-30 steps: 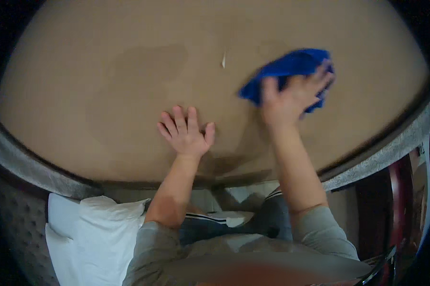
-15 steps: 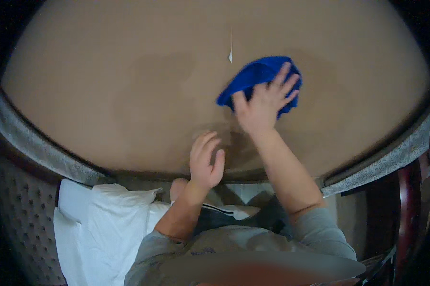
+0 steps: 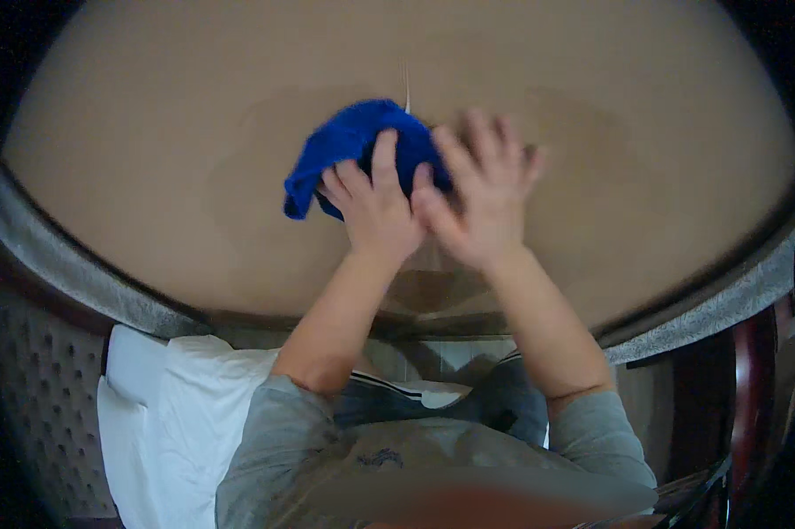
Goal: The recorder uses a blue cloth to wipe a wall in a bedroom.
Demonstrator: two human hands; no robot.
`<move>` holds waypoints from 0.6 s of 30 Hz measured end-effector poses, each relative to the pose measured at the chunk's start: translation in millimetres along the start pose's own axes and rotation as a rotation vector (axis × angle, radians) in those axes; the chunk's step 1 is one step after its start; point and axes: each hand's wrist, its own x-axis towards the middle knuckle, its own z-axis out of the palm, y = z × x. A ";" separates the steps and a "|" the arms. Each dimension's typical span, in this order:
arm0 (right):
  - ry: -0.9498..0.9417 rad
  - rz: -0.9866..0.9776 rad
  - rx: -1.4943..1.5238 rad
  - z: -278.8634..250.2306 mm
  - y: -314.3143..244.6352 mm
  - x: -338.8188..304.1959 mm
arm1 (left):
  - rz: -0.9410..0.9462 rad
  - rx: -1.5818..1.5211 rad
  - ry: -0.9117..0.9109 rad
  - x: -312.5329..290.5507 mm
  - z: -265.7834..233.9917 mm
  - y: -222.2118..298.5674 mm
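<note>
A crumpled blue cloth lies on a broad tan surface. My left hand rests on the cloth with its fingers spread, the thumb toward my right hand. Just to the right is my right hand, its fingers apart and smeared by motion. Its thumb side overlaps the cloth's right edge and sits close against the left hand. Whether the right fingers touch the surface, I cannot tell. Beyond the cloth, a small white pointed mark shows on the tan surface, partly covered by the cloth.
Grey patterned trim borders the tan surface, which has darker patches. White bedding-like fabric is heaped at the lower left, beside a brown tufted panel. Dark reddish wooden furniture stands at the lower right.
The blue cloth has moved left, from under my right hand to under my left. My left hand has reached forward onto it. My right hand has lifted or slid to its right edge.
</note>
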 end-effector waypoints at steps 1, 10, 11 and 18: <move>0.111 0.007 -0.068 11.8 25.2 -5.0 | 0.003 -0.045 0.137 12.0 -0.9 -2.7; 0.274 0.017 -0.229 40.9 49.2 -18.8 | -0.079 0.161 -0.217 -44.2 15.1 -0.8; 0.283 0.007 -0.230 41.7 51.3 -18.2 | -0.077 0.164 -0.226 -44.0 16.9 -2.5; 0.258 0.019 -0.231 36.7 51.6 -19.9 | -0.069 0.000 0.323 69.3 -27.2 -13.3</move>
